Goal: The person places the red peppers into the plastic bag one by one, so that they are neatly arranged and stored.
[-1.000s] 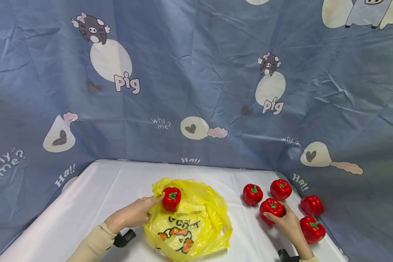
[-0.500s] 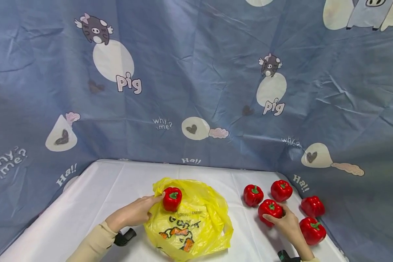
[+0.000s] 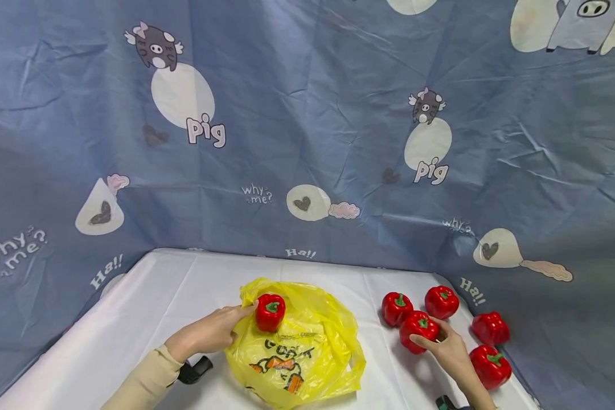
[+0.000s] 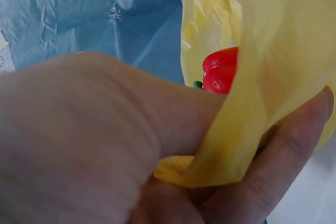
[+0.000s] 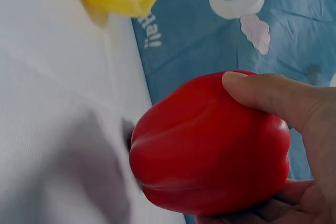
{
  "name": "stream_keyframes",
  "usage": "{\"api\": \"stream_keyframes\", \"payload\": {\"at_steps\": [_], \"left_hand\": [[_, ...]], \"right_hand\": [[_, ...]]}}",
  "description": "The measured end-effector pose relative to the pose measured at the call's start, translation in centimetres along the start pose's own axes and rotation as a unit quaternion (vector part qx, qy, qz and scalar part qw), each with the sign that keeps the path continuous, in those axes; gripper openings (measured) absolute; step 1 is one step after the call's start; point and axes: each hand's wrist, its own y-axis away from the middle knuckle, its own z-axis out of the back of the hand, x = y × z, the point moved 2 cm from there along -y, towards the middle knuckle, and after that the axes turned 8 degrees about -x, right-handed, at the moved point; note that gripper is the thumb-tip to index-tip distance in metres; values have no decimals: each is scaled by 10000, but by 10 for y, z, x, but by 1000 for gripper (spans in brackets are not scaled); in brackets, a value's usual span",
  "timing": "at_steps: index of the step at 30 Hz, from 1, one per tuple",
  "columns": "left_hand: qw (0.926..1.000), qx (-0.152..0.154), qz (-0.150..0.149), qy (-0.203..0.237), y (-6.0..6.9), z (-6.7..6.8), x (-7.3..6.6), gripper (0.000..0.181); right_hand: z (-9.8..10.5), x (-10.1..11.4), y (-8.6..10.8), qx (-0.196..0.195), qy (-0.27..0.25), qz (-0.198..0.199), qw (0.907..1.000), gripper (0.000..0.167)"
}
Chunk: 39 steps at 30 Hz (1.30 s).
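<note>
My left hand (image 3: 212, 332) pinches the left edge of a yellow plastic bag (image 3: 333, 353), its thumb inside and its fingers outside in the left wrist view. Against the bag's open mouth, beside the thumb, is a red bell pepper (image 3: 270, 313) with a green stem. At the right, my right hand (image 3: 450, 350) grips a second bell pepper (image 5: 210, 150) between thumb and fingers. Its shadow falls on the white cloth in the right wrist view, so it seems lifted slightly.
Around the right hand lie more red bell peppers: one behind on the left (image 3: 396, 308), another at the back (image 3: 441, 302), and two near the right edge. A white cloth (image 3: 195, 279) covers the table. A blue printed curtain (image 3: 307, 131) hangs behind and at both sides.
The right hand has shifted slightly left with its bell pepper, closer to the one behind it. My left hand keeps its hold on the bag. The head view has shifted a little.
</note>
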Motion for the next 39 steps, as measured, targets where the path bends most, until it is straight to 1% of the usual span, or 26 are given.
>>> {"api": "stream_keyframes", "payload": {"at_steps": [4, 6, 11, 17, 22, 26, 29, 35, 39], "left_hand": [[10000, 11, -28, -1, 0, 0, -1, 69], [10000, 22, -29, -9, 0, 0, -1, 70], [10000, -3, -13, -37, -1, -1, -1, 71], [10000, -58, -25, -50, 0, -1, 0, 71], [9999, -46, -52, -99, -1, -1, 0, 71], [9999, -34, -3, -107, -1, 0, 0, 72], [10000, -27, 50, -63, -1, 0, 0, 72], [10000, -4, 58, 38, -1, 0, -1, 71], [10000, -31, 84, 17, -1, 0, -1, 71]], "right_hand": [[-5, 9, 0, 200, -126, 67, 9997, 100], [-7, 14, 1, 227, -155, 155, 9995, 98], [-9, 24, 2, 191, -271, 357, 9988, 92], [-9, 32, 2, 162, -554, 527, 9969, 84], [-8, 35, 1, 159, -599, 611, 9962, 85], [-7, 38, 0, 174, -584, 667, 9959, 87], [-5, 41, -1, 173, -634, 735, 9951, 87], [-2, 47, -1, 148, -685, 760, 9946, 85], [-2, 51, -2, 103, -716, 815, 9940, 83]]}}
